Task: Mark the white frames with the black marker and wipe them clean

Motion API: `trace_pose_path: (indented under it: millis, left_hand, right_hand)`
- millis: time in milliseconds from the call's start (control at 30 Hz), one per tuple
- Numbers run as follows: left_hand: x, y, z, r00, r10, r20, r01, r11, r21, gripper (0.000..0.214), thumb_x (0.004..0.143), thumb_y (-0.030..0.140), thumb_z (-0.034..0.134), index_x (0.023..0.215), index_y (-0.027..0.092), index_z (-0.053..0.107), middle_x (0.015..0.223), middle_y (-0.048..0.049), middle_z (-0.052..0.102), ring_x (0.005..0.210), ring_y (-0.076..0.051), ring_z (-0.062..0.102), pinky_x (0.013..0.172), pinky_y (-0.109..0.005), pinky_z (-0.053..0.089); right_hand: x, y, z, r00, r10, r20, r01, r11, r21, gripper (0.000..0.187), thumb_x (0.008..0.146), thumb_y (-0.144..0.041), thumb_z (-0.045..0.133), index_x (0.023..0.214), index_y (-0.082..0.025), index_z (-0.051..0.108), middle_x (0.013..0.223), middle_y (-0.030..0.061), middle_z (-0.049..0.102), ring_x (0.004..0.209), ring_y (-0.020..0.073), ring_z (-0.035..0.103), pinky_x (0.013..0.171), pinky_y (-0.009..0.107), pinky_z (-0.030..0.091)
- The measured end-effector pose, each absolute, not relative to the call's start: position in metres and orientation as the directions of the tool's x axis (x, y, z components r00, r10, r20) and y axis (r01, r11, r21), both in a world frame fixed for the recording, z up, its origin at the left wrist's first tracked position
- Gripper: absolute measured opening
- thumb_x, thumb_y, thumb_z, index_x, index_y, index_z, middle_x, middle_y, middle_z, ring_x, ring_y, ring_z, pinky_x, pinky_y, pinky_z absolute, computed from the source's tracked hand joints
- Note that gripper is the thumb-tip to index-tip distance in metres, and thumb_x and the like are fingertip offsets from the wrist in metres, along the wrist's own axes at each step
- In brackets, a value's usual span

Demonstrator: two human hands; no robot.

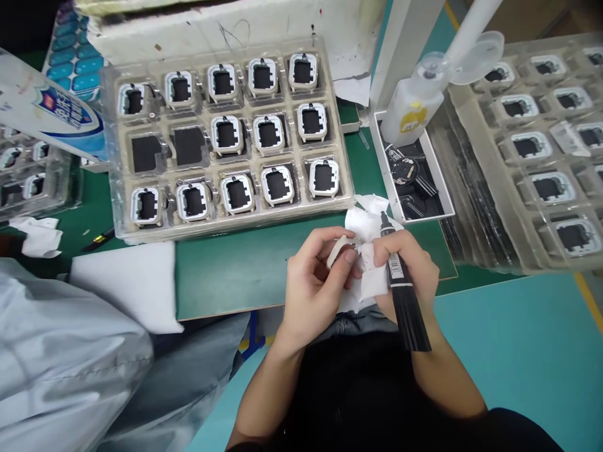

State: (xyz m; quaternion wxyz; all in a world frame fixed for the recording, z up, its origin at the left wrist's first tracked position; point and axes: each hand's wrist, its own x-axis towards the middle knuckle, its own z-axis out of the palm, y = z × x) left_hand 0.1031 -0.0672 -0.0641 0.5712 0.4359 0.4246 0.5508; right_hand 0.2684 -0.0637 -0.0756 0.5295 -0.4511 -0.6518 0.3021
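Note:
My left hand [316, 285] grips a light beige watch case [340, 249] on its edge between thumb and fingers. Close beside it, my right hand [414, 270] is closed around a black marker pen [406, 301], its narrow tip end pointing up and away from me. The same hand pinches white tissue [374, 281], which meets the case between my hands. More crumpled tissue lies behind on the green bench. In front of me a clear plastic tray [226, 221] carries rows of similar cases; two pockets at its left middle hold none.
A squeeze bottle [412, 110] with an open cap stands in a white box [450, 210] beside small black parts. Stacked trays [513, 242] rise at right. A blue-white bottle [51, 110] and a white foam sheet [127, 285] are left, near a person's pale blue sleeve [61, 358].

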Motion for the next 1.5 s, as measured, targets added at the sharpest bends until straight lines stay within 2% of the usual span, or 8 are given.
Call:
trace_pose_path:
  millis: [267, 467, 833, 1000, 1067, 1200, 1333, 1500]
  left_hand:
    - [0.102, -0.071, -0.072, 0.024, 0.997, 0.075, -0.1, -0.072, 0.992, 0.013, 0.114, 0.026, 0.075, 0.127, 0.026, 0.078, 0.103, -0.0027, 0.081, 0.074, -0.014, 0.072, 0.065, -0.025, 0.054]
    - [0.102, -0.07, -0.073, 0.021, 0.992, 0.127, 0.006, -0.128, 0.992, 0.019, 0.114, 0.017, 0.068, 0.127, 0.027, 0.078, 0.115, -0.0027, 0.081, 0.08, -0.012, 0.072, 0.073, -0.025, 0.055]
    - [0.1, -0.069, -0.072, 0.02, 0.985, 0.169, 0.156, -0.17, 0.973, 0.023, 0.109, 0.012, 0.069, 0.123, 0.026, 0.082, 0.118, -0.0019, 0.085, 0.086, -0.013, 0.074, 0.079, -0.024, 0.057]
    - [0.102, -0.068, -0.071, 0.02, 0.997, 0.074, 0.025, -0.074, 0.997, 0.014, 0.113, 0.022, 0.072, 0.125, 0.026, 0.077, 0.095, -0.0001, 0.083, 0.076, -0.014, 0.073, 0.068, -0.024, 0.053]
    - [0.102, -0.068, -0.071, 0.036, 0.999, 0.017, -0.068, -0.015, 0.998, 0.013, 0.114, 0.029, 0.075, 0.126, 0.026, 0.074, 0.084, 0.0006, 0.08, 0.072, -0.015, 0.073, 0.062, -0.024, 0.051]
    - [0.101, -0.065, -0.069, 0.06, 0.998, -0.023, -0.226, 0.036, 0.974, 0.018, 0.111, 0.034, 0.08, 0.122, 0.024, 0.071, 0.088, -0.0028, 0.083, 0.069, -0.015, 0.074, 0.057, -0.022, 0.052]
    - [0.1, -0.063, -0.066, 0.066, 0.997, -0.037, -0.302, 0.055, 0.952, 0.02, 0.108, 0.034, 0.083, 0.12, 0.023, 0.071, 0.09, -0.0042, 0.083, 0.069, -0.015, 0.076, 0.054, -0.021, 0.054]
    - [0.101, -0.064, -0.065, 0.067, 0.997, -0.03, -0.287, 0.048, 0.957, 0.021, 0.107, 0.036, 0.085, 0.118, 0.023, 0.072, 0.084, -0.0014, 0.079, 0.065, -0.014, 0.073, 0.052, -0.021, 0.052]
  right_hand:
    - [0.266, -0.061, -0.067, -0.088, 0.903, 0.42, 0.258, 0.428, -0.866, 0.031, 0.076, -0.004, 0.061, 0.096, -0.027, 0.058, 0.074, -0.0092, 0.059, 0.055, 0.0092, 0.041, 0.052, 0.024, 0.034]
    - [0.267, -0.061, -0.068, -0.093, 0.915, 0.392, 0.256, 0.403, -0.879, 0.036, 0.072, -0.002, 0.059, 0.097, -0.028, 0.056, 0.073, -0.0096, 0.053, 0.058, 0.0087, 0.041, 0.054, 0.024, 0.031]
    - [0.268, -0.061, -0.069, -0.088, 0.923, 0.374, 0.249, 0.383, -0.889, 0.029, 0.076, -0.006, 0.064, 0.093, -0.028, 0.057, 0.07, -0.0091, 0.047, 0.058, 0.0101, 0.036, 0.053, 0.025, 0.028]
    - [0.264, -0.062, -0.07, 0.065, 0.896, 0.439, 0.19, 0.421, -0.887, 0.017, 0.091, -0.017, 0.072, 0.091, -0.027, 0.058, 0.078, -0.0048, 0.06, 0.063, 0.0137, 0.05, 0.057, 0.027, 0.039]
    - [0.262, -0.06, -0.068, 0.121, 0.868, 0.481, 0.158, 0.462, -0.873, 0.019, 0.097, -0.024, 0.074, 0.09, -0.027, 0.056, 0.077, -0.004, 0.059, 0.061, 0.0139, 0.048, 0.057, 0.028, 0.04]
    - [0.258, -0.057, -0.064, 0.188, 0.84, 0.51, 0.148, 0.489, -0.86, 0.023, 0.104, -0.029, 0.072, 0.089, -0.027, 0.055, 0.074, -0.0038, 0.054, 0.058, 0.0135, 0.042, 0.053, 0.028, 0.036]
    - [0.257, -0.059, -0.067, 0.202, 0.838, 0.506, 0.147, 0.485, -0.862, 0.02, 0.101, -0.025, 0.073, 0.091, -0.028, 0.056, 0.074, -0.0035, 0.055, 0.059, 0.015, 0.043, 0.051, 0.029, 0.032]
    - [0.262, -0.063, -0.076, 0.12, 0.886, 0.449, 0.105, 0.438, -0.893, 0.017, 0.092, -0.017, 0.072, 0.098, -0.028, 0.06, 0.08, -0.0052, 0.062, 0.062, 0.0135, 0.049, 0.055, 0.028, 0.037]
